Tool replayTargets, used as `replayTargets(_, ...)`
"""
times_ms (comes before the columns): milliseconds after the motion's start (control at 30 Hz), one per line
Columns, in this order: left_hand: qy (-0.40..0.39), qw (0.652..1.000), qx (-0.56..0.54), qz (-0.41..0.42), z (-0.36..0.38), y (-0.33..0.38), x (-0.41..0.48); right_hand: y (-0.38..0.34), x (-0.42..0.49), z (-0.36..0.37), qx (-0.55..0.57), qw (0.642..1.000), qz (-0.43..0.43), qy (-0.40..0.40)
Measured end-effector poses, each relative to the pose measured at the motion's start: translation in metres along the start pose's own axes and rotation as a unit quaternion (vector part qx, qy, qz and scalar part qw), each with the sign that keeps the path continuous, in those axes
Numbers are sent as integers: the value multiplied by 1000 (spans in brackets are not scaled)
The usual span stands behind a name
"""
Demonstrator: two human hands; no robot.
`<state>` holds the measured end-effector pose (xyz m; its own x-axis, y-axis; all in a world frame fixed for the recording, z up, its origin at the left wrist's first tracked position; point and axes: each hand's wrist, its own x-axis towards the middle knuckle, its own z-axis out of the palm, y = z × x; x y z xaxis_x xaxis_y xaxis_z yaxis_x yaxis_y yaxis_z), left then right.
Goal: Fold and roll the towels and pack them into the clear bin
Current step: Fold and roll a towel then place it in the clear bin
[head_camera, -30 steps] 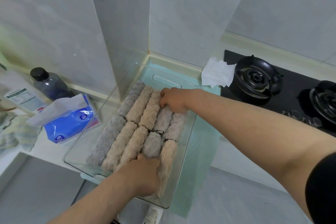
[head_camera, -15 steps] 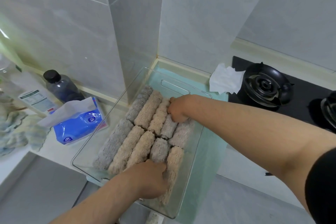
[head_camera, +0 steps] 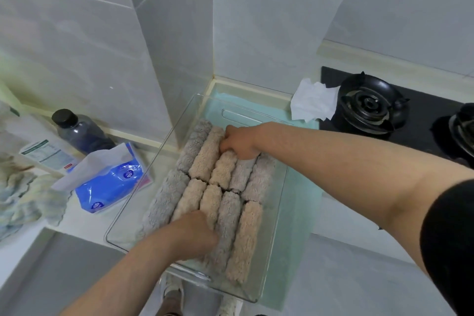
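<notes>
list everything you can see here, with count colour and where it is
clear bin: one, transparent, on the counter in the wall corner
rolled towels: ten, grey and beige, in the bin in two rows of five
mat: one, pale teal, under the bin
bottle: one, dark with a black cap, against the wall left of the bin
tissue pack: one, blue, a white sheet sticking out, left of the bin
paper sheet: one, white, crumpled, beside the hob
hob: one, black, far right
burners: two, black, on the hob, one cut off by the frame edge
cloth: one, pale, far left edge
left hand: on the near row of rolls
right hand: on the far row of rolls
</notes>
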<state>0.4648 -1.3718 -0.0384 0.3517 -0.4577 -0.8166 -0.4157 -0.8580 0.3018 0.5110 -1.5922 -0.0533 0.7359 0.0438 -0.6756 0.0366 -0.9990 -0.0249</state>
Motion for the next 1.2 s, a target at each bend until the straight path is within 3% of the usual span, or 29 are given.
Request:
replayTargets(100,-7,999,33,-2,5,-3,8,-8,3,4,-15,999,25,27)
replayTargets(233,95,990,101,-11,13,-2,20,-20,11,11,-47,997,55,36)
replayTargets(433,106,982,149,-53,19,1,23,-19,15,12,-89,994,59,30)
replayTargets(600,106,984,143,-21,18,-5,21,-26,15,9,-90,993,72,7)
replayTargets(733,180,975,126,1,14,-12,9,-29,13,-9,-98,992,70,-28)
replayTargets(800,197,975,98,-14,14,-18,6,-28,10,-24,-98,994,53,11)
replayTargets(900,165,984,44,-43,15,-21,7,-30,14,-33,-32,994,5,101)
replayTargets(1033,134,989,52,-46,10,-20,15,-32,24,-29,34,997,-29,56)
replayTargets(1200,103,991,75,-46,10,-27,21,-20,23,-22,15,998,-38,48)
